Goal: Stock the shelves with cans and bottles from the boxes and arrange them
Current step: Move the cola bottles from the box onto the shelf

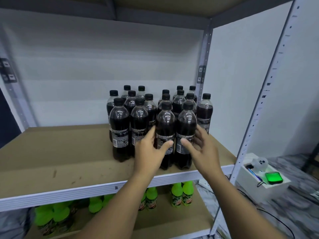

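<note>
Up front, the left hand (151, 149) curls around one glossy, round-shouldered cola bottle (165, 135). Likewise the right hand (200, 145) grips its neighbouring bottle (185, 135) on the matte fibreboard shelf (51, 161).

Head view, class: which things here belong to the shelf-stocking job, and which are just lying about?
Part of the job:
- dark cola bottles
- green bottles, lower shelf
- shelf board
- left hand, on a front bottle
- right hand, on its neighbour

Lying about:
- white box
- green-lit device
- ghost figure
</note>
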`<state>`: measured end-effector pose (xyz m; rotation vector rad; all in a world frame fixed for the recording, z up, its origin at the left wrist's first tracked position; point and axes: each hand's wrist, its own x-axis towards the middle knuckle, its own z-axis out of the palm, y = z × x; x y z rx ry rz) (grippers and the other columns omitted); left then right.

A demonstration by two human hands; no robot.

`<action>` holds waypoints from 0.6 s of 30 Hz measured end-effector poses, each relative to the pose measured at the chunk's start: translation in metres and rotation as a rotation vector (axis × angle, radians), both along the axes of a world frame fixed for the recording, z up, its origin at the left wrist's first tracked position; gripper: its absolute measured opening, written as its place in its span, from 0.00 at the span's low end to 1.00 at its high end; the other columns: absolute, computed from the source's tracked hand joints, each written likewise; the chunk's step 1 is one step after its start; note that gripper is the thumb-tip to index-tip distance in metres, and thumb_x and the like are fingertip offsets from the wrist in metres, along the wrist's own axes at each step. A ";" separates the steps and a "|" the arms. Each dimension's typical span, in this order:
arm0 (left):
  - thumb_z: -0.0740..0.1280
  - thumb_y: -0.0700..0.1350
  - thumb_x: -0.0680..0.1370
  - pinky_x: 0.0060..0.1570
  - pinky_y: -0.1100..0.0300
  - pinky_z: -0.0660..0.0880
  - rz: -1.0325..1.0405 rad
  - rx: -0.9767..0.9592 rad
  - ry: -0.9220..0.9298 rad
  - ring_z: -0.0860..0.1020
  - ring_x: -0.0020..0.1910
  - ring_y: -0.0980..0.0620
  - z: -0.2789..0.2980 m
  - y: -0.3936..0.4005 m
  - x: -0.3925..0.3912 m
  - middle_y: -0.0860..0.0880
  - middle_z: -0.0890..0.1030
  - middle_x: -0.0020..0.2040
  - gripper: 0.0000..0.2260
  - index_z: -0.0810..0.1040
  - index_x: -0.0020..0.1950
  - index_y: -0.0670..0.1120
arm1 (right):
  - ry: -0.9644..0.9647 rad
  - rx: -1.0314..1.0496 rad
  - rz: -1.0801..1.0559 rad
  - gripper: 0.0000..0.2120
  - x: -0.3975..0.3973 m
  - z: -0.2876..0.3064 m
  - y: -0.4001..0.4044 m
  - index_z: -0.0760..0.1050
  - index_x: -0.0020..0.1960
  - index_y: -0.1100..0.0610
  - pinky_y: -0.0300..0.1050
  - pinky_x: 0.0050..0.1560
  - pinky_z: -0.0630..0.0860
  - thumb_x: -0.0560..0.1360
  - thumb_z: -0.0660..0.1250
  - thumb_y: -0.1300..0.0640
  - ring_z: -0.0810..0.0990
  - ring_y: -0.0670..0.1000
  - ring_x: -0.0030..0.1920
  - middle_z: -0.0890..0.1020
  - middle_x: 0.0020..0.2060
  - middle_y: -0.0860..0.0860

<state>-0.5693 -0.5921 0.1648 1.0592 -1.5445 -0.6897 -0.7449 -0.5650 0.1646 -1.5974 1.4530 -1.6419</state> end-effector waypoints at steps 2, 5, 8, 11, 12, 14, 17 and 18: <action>0.80 0.49 0.72 0.64 0.64 0.76 0.035 0.040 0.005 0.78 0.61 0.68 -0.018 0.006 0.001 0.62 0.81 0.62 0.33 0.74 0.75 0.48 | 0.094 0.052 -0.073 0.33 -0.001 -0.018 0.004 0.68 0.75 0.48 0.23 0.53 0.73 0.73 0.76 0.48 0.78 0.40 0.62 0.78 0.64 0.44; 0.81 0.48 0.72 0.60 0.66 0.77 0.086 0.041 0.010 0.79 0.56 0.70 -0.032 0.010 0.000 0.61 0.83 0.59 0.29 0.78 0.72 0.48 | 0.136 0.047 -0.103 0.29 -0.002 -0.028 0.004 0.70 0.71 0.45 0.24 0.51 0.75 0.73 0.76 0.48 0.77 0.31 0.54 0.79 0.56 0.38; 0.80 0.49 0.72 0.61 0.66 0.76 0.118 0.032 -0.018 0.80 0.61 0.61 -0.033 0.004 -0.004 0.55 0.83 0.62 0.29 0.78 0.72 0.48 | 0.161 0.058 -0.116 0.31 -0.004 -0.029 -0.004 0.70 0.73 0.48 0.27 0.53 0.75 0.73 0.75 0.47 0.78 0.35 0.55 0.80 0.57 0.40; 0.79 0.50 0.73 0.63 0.56 0.79 0.135 0.034 -0.056 0.82 0.61 0.55 -0.033 -0.006 -0.008 0.52 0.85 0.60 0.26 0.78 0.70 0.48 | 0.143 0.067 -0.112 0.31 -0.006 -0.031 -0.017 0.70 0.74 0.51 0.34 0.57 0.78 0.74 0.75 0.49 0.80 0.40 0.58 0.81 0.59 0.43; 0.79 0.51 0.74 0.61 0.53 0.81 0.146 0.036 -0.075 0.83 0.58 0.53 -0.034 -0.010 -0.009 0.51 0.86 0.57 0.25 0.79 0.69 0.49 | 0.134 0.070 -0.112 0.30 -0.005 -0.031 -0.021 0.70 0.74 0.51 0.35 0.58 0.78 0.74 0.75 0.51 0.80 0.40 0.57 0.81 0.58 0.42; 0.78 0.53 0.74 0.58 0.50 0.82 0.163 0.041 -0.111 0.84 0.54 0.50 -0.036 -0.021 -0.013 0.49 0.86 0.53 0.23 0.79 0.67 0.49 | 0.131 0.077 -0.126 0.30 -0.003 -0.030 -0.028 0.69 0.74 0.51 0.42 0.61 0.78 0.75 0.75 0.52 0.80 0.41 0.57 0.79 0.57 0.39; 0.77 0.54 0.75 0.59 0.50 0.81 0.175 0.040 -0.147 0.83 0.57 0.51 -0.039 -0.035 -0.016 0.50 0.86 0.56 0.23 0.80 0.67 0.50 | 0.138 0.102 -0.152 0.32 -0.002 -0.029 -0.036 0.66 0.76 0.51 0.39 0.60 0.74 0.76 0.74 0.52 0.76 0.41 0.57 0.75 0.56 0.38; 0.76 0.55 0.75 0.59 0.50 0.81 0.181 0.031 -0.164 0.83 0.58 0.51 -0.041 -0.038 -0.017 0.50 0.86 0.56 0.22 0.79 0.67 0.50 | 0.138 0.104 -0.151 0.31 -0.002 -0.029 -0.037 0.66 0.76 0.51 0.39 0.60 0.73 0.76 0.73 0.52 0.76 0.40 0.57 0.75 0.56 0.37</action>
